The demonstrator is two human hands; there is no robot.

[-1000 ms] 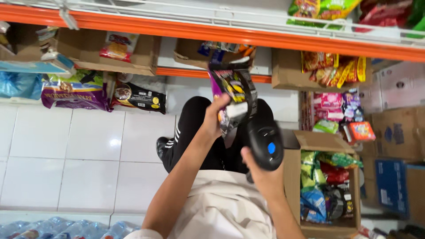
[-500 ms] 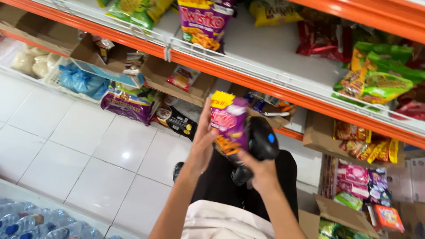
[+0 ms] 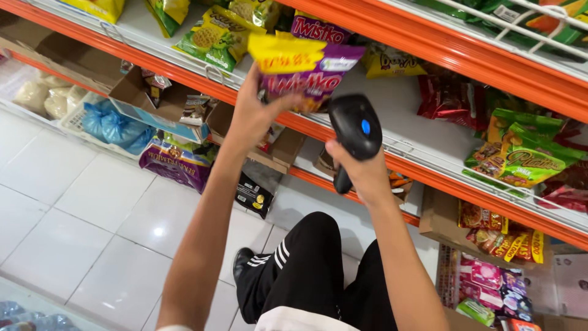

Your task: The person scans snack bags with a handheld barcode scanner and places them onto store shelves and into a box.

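Observation:
My left hand (image 3: 254, 113) grips a purple and yellow snack bag (image 3: 303, 70) by its lower left corner and holds it up at the edge of the white middle shelf (image 3: 392, 101). My right hand (image 3: 358, 171) is closed around the handle of a black handheld scanner (image 3: 354, 132) with a blue button. The scanner's head sits just below and right of the bag, almost touching it. Green, yellow and purple snack bags lie on the shelf behind the raised bag.
Orange-edged shelf rails (image 3: 441, 178) run diagonally across the view. Green and red snack bags (image 3: 520, 159) fill the shelf at right. Open cardboard boxes (image 3: 153, 98) and a blue plastic bag (image 3: 113, 125) stand on the lower shelf. White floor tiles (image 3: 79, 227) lie left of my black-trousered legs.
Both hands have risen from chest height to the middle shelf. The bag has gone up with my left hand, and the scanner has stayed beside it.

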